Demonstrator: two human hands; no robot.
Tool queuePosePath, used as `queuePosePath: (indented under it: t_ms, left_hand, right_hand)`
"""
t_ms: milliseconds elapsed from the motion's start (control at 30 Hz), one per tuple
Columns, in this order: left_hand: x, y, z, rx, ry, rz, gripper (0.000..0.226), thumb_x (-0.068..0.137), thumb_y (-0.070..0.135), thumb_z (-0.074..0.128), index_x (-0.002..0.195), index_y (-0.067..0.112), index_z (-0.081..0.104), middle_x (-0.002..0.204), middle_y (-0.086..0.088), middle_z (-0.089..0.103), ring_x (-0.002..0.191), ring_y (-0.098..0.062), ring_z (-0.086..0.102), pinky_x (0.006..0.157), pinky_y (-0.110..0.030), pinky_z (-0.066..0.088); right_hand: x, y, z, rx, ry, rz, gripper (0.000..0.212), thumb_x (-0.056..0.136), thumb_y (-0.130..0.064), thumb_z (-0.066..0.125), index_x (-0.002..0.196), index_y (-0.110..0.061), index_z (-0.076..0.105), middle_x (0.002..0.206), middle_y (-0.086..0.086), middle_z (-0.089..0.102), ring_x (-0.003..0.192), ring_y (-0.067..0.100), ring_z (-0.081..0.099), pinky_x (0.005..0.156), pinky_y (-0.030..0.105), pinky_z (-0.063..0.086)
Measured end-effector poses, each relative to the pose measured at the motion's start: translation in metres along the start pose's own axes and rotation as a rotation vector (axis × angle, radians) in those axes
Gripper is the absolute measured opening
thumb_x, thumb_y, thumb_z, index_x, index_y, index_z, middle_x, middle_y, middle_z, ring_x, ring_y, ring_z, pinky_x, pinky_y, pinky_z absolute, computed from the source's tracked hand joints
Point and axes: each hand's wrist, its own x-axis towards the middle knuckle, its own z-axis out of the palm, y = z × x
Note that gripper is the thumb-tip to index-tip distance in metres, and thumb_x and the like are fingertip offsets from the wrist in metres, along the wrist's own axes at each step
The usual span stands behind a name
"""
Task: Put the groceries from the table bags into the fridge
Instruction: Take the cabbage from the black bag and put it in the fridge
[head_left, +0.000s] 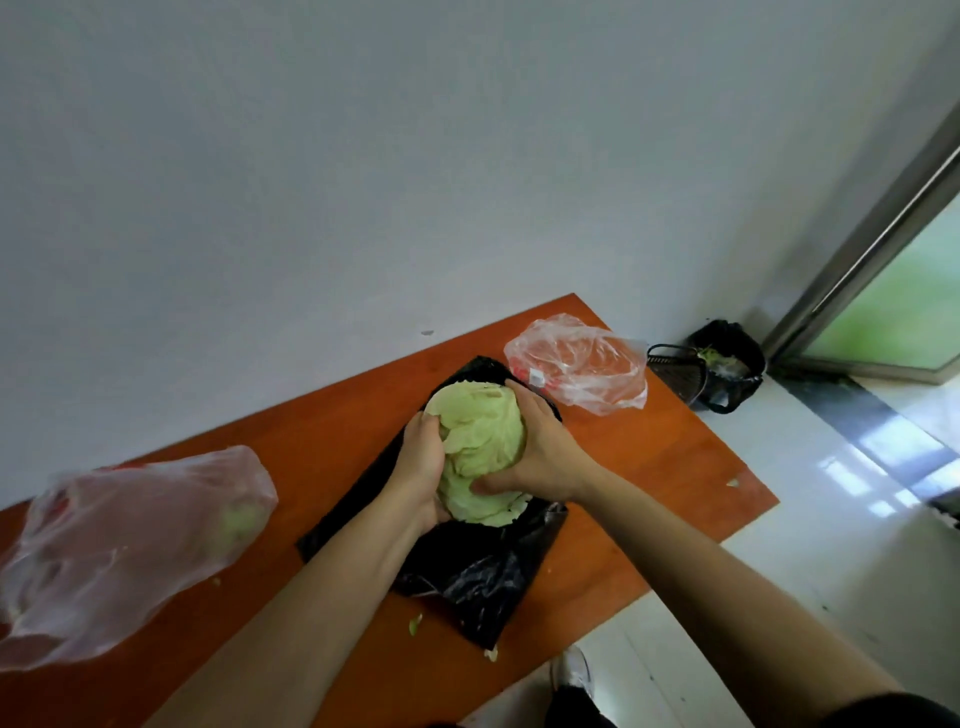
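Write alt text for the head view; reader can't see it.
The left hand and right hand grip a pale green cabbage over a black bag on an orange table. The left clear bag and right clear bag lie to either side; a bin stands on the floor beyond.

Curled grip: left hand, right hand

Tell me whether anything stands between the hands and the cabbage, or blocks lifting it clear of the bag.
Nothing visible does. The left hand and right hand both hold the cabbage directly; the black bag lies beneath it, not over it, so upward is clear. The fridge is not in view.
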Motion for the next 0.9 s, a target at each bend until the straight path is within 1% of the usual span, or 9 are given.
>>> queuePosePath:
  t_ms: [33, 133, 267, 433, 533, 600, 667, 733, 900]
  left_hand:
    - [-0.004, 0.005, -0.002, 0.005, -0.006, 0.072, 0.036, 0.099, 0.043, 0.033, 0.118, 0.029, 0.060, 0.111, -0.006, 0.068, 0.089, -0.026, 0.068, 0.050, -0.037, 0.057]
    - [-0.014, 0.021, -0.001, 0.072, -0.058, 0.314, 0.041, 0.090, 0.051, 0.037, 0.121, 0.039, 0.060, 0.120, 0.003, 0.069, 0.106, -0.020, 0.068, 0.083, -0.044, 0.060]
    - [-0.045, 0.047, 0.027, 0.124, -0.155, 0.510, 0.056, 0.084, 0.064, 0.036, 0.136, 0.044, 0.047, 0.138, 0.007, 0.056, 0.123, -0.016, 0.056, 0.103, -0.046, 0.049]
    - [-0.110, 0.066, 0.099, 0.136, -0.377, 0.711, 0.060, 0.085, 0.070, 0.032, 0.140, 0.048, 0.040, 0.147, 0.009, 0.048, 0.132, -0.016, 0.048, 0.109, -0.048, 0.041]
    - [-0.165, 0.060, 0.151, 0.151, -0.535, 0.831, 0.058, 0.093, 0.065, 0.028, 0.146, 0.043, 0.033, 0.153, 0.007, 0.039, 0.136, -0.014, 0.042, 0.114, -0.045, 0.037]
    - [-0.204, 0.047, 0.186, 0.172, -0.633, 0.896, 0.049, 0.101, 0.057, 0.027, 0.148, 0.043, 0.029, 0.155, 0.007, 0.035, 0.135, -0.011, 0.039, 0.115, -0.044, 0.035]
    - [-0.243, 0.029, 0.222, 0.192, -0.755, 0.920, 0.048, 0.102, 0.054, 0.029, 0.149, 0.045, 0.028, 0.154, 0.006, 0.036, 0.134, -0.012, 0.039, 0.115, -0.043, 0.035]
    - [-0.286, 0.005, 0.257, 0.213, -0.901, 0.916, 0.053, 0.093, 0.063, 0.031, 0.145, 0.049, 0.031, 0.152, 0.004, 0.039, 0.135, -0.017, 0.042, 0.112, -0.048, 0.039]
    - [-0.409, -0.081, 0.330, 0.199, -1.170, 0.897, 0.059, 0.089, 0.070, 0.030, 0.145, 0.052, 0.031, 0.152, 0.008, 0.037, 0.137, -0.017, 0.040, 0.113, -0.050, 0.038]
  right_hand:
    - [-0.008, -0.007, 0.000, 0.021, 0.064, -0.012, 0.139, 0.048, -0.056, 0.089, 0.158, -0.022, 0.012, 0.160, 0.000, 0.022, 0.148, 0.020, 0.022, 0.119, 0.049, 0.029]
    - [-0.032, -0.024, -0.005, 0.093, 0.279, -0.075, 0.130, 0.054, -0.047, 0.094, 0.157, -0.025, 0.017, 0.153, -0.003, 0.032, 0.142, 0.016, 0.033, 0.116, 0.047, 0.035]
    - [-0.069, -0.042, -0.033, 0.075, 0.558, -0.165, 0.127, 0.058, -0.045, 0.095, 0.156, -0.020, 0.018, 0.155, -0.002, 0.031, 0.145, 0.014, 0.029, 0.118, 0.044, 0.031]
    - [-0.142, -0.049, -0.095, -0.022, 0.827, -0.131, 0.131, 0.058, -0.056, 0.089, 0.158, -0.027, 0.011, 0.164, 0.000, 0.014, 0.153, 0.013, 0.007, 0.124, 0.038, 0.017]
    - [-0.206, -0.044, -0.135, -0.081, 0.974, -0.126, 0.127, 0.059, -0.059, 0.087, 0.156, -0.030, 0.011, 0.162, 0.002, 0.020, 0.152, 0.019, 0.017, 0.122, 0.050, 0.024]
    - [-0.257, -0.036, -0.160, -0.128, 1.057, -0.098, 0.127, 0.059, -0.059, 0.087, 0.156, -0.031, 0.010, 0.161, -0.002, 0.023, 0.149, 0.016, 0.024, 0.119, 0.050, 0.031]
    - [-0.313, -0.027, -0.179, -0.162, 1.135, -0.035, 0.129, 0.058, -0.059, 0.088, 0.156, -0.031, 0.011, 0.161, -0.006, 0.024, 0.147, 0.011, 0.029, 0.117, 0.046, 0.036]
    - [-0.374, -0.017, -0.193, -0.191, 1.208, 0.014, 0.130, 0.056, -0.063, 0.087, 0.156, -0.031, 0.012, 0.159, -0.007, 0.026, 0.144, 0.011, 0.033, 0.115, 0.044, 0.040]
    - [-0.539, 0.012, -0.208, -0.238, 1.372, 0.057, 0.123, 0.056, -0.060, 0.086, 0.152, -0.039, 0.011, 0.156, -0.010, 0.026, 0.141, 0.006, 0.033, 0.111, 0.022, 0.035]
